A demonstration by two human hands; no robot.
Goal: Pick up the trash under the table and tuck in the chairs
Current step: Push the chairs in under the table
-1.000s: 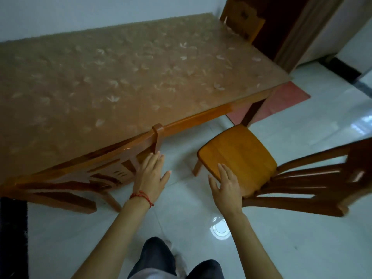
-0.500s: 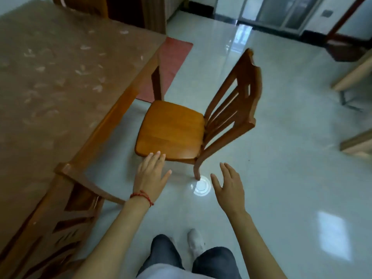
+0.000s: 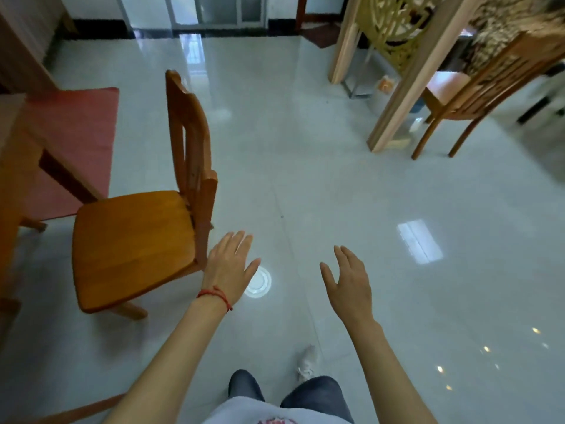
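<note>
An orange wooden chair (image 3: 134, 243) stands on the tiled floor at the left, pulled out from the table (image 3: 12, 166), whose corner and dark leg show at the left edge. The chair's back faces right. My left hand (image 3: 230, 266), with a red string at the wrist, hovers open just right of the seat's rear corner, not touching it. My right hand (image 3: 348, 283) is open over bare floor, further right. No trash is visible in this view.
A red mat (image 3: 73, 130) lies under the table's end. A pale wooden post (image 3: 409, 75) and a second chair (image 3: 477, 93) stand at the upper right. A round light reflection (image 3: 260, 283) sits on the glossy floor. My legs and one shoe show below.
The view has swung right, away from the table, which has slid to the left edge. The chair is now at the left and both hands sit to its right over the floor.
</note>
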